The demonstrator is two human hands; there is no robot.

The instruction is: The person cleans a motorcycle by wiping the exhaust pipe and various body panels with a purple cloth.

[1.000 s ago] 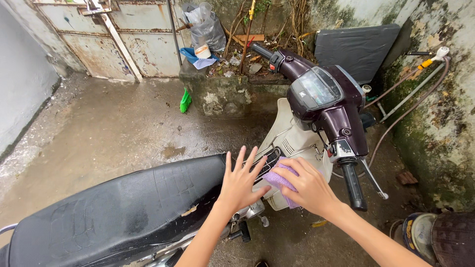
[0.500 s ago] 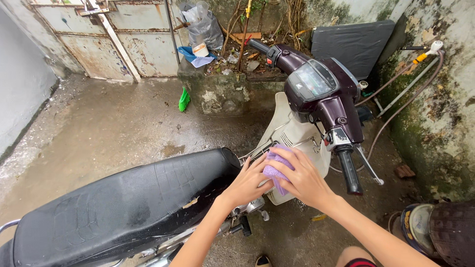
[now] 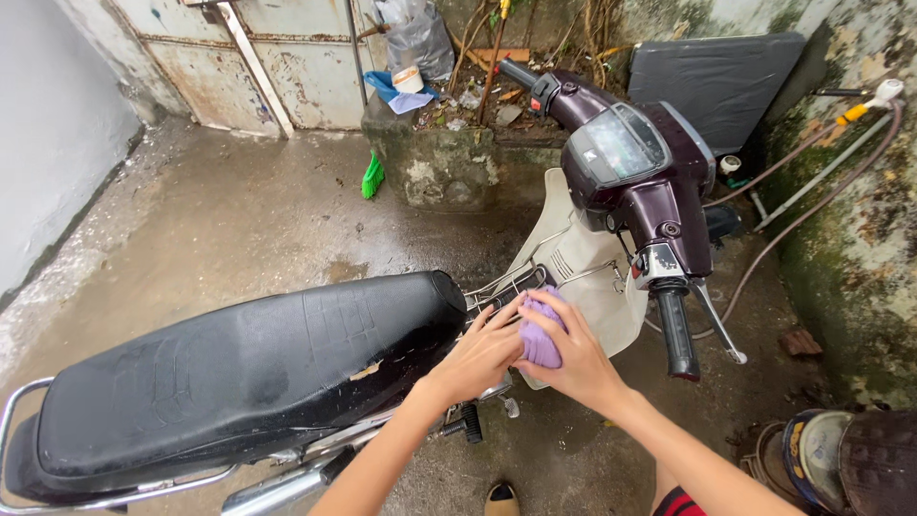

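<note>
A dark purple motorbike (image 3: pixel 638 172) with a cream leg shield (image 3: pixel 585 268) and a long black seat (image 3: pixel 239 368) stands across the wet yard. My right hand (image 3: pixel 573 358) grips a purple cloth (image 3: pixel 540 334) against the frame just ahead of the seat. My left hand (image 3: pixel 482 354) presses on the same cloth from the left, its fingers curled over it. Both hands meet below the right handlebar grip (image 3: pixel 674 330).
The concrete floor (image 3: pixel 239 220) is wet. A rusty metal gate (image 3: pixel 277 57) and a concrete block (image 3: pixel 439 162) with rubbish stand at the back, with a green brush (image 3: pixel 373 177) beside it. A hose (image 3: pixel 812 205) runs along the mossy right wall. A bucket (image 3: pixel 841 463) sits bottom right.
My left hand was spread open over the frame; it has since closed in onto the purple cloth beside my right hand. The view has shifted slightly.
</note>
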